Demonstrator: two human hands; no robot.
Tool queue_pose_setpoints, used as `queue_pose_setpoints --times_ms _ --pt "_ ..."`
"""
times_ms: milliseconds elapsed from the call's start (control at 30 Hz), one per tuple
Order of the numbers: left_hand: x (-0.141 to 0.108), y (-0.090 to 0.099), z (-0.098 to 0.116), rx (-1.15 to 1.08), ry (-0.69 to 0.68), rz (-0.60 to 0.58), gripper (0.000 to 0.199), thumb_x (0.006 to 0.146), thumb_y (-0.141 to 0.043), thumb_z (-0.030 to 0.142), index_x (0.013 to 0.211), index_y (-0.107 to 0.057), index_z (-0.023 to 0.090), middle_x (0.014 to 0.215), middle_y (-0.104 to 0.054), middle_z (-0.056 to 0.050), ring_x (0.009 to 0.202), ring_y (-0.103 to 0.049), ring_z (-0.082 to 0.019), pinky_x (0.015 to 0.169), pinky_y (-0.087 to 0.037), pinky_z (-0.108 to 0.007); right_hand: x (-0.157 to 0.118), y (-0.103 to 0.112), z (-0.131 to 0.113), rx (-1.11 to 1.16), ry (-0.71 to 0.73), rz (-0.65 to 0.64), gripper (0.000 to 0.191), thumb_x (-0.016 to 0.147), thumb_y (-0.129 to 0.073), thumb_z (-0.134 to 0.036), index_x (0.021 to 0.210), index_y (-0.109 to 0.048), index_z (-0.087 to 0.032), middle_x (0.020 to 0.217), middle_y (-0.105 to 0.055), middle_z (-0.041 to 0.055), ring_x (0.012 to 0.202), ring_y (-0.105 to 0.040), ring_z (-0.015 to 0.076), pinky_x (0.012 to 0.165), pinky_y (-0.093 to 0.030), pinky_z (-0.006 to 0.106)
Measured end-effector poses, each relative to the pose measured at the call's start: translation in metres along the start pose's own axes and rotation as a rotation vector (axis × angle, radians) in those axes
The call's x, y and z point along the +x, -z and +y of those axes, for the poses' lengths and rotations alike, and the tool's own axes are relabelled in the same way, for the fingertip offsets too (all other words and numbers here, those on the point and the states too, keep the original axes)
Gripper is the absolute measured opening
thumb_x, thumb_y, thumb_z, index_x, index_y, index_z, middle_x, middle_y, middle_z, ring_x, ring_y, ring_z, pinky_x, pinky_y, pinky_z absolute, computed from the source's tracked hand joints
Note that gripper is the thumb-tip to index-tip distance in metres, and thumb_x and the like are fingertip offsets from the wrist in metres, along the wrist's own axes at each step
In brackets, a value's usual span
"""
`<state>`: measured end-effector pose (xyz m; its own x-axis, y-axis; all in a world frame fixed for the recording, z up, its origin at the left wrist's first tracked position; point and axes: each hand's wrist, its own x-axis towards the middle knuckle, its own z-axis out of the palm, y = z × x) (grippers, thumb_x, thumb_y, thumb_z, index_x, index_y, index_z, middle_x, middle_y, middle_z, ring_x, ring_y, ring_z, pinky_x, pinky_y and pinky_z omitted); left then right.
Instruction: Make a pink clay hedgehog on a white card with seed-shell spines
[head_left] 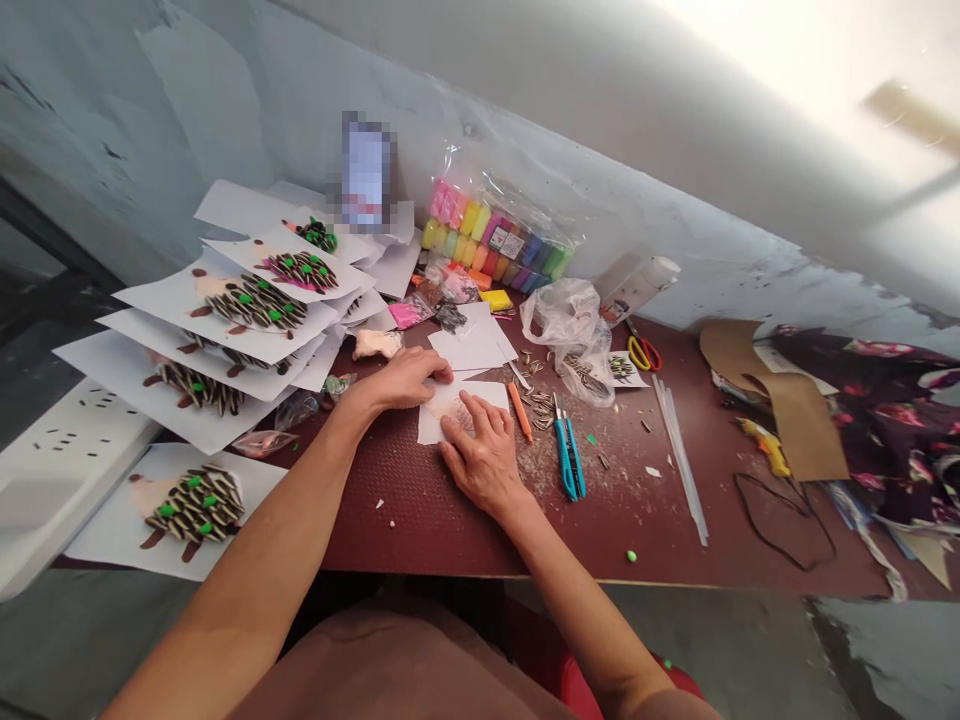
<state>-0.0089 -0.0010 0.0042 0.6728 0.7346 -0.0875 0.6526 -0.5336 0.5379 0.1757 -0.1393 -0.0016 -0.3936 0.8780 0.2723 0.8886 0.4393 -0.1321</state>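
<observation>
A small white sheet lies on the dark red table, with a pale peach patch on it between my hands. My right hand rests over the sheet's right side, fingers spread, fingertips on the patch. At the sheet's upper left is my left hand, its fingers bent and close together; whatever they may hold is hidden. An orange marker-like stick and a blue cutter lie to the right, near scattered sunflower seeds. More white paper lies just behind.
Stacked sheets with seed-covered hedgehogs and a white power strip stand left. Behind are a phone, bagged coloured clay and a white bottle. Scissors, clear sticks and a yellow glue gun lie right.
</observation>
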Motion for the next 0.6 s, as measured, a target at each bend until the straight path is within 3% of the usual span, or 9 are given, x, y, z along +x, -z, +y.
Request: queue_pose_setpoints --times_ms 233,433,600 --pt "0.0027 -0.0017 0.0012 0.017 0.028 -0.007 0.042 0.068 -0.053 0.014 0.104 -0.071 0.021 0.115 -0.074 -0.005 0.111 -0.062 -0.027 0.097 -0.045 -0.039 -0.0028 -0.0006 0.0006 -0.019 -0.005 0.053 0.022 0.098 -0.060 -0.034 0.115 -0.071 -0.026 0.152 -0.050 0.0119 0.138 -0.043 0.0280 0.111 -0.032 0.046" --pt "0.0056 -0.0005 0.0025 0.026 0.031 -0.024 0.041 0.067 -0.053 0.015 0.104 -0.071 0.020 0.113 -0.074 -0.006 0.108 -0.064 -0.027 0.093 -0.047 -0.037 -0.0001 -0.0024 0.0003 -0.022 -0.050 0.031 0.034 0.097 -0.062 -0.039 0.128 -0.066 -0.028 0.155 -0.045 0.0141 0.140 -0.040 0.0307 0.110 -0.033 0.049" --pt "0.0073 -0.0019 0.0043 0.064 0.047 -0.014 0.040 0.066 -0.054 0.015 0.102 -0.070 0.021 0.109 -0.074 -0.006 0.104 -0.063 -0.026 0.089 -0.047 -0.036 0.0019 -0.0026 -0.0002 -0.024 -0.060 0.025 0.030 0.098 -0.061 -0.039 0.124 -0.069 -0.027 0.154 -0.046 0.0154 0.143 -0.038 0.0321 0.111 -0.033 0.051"
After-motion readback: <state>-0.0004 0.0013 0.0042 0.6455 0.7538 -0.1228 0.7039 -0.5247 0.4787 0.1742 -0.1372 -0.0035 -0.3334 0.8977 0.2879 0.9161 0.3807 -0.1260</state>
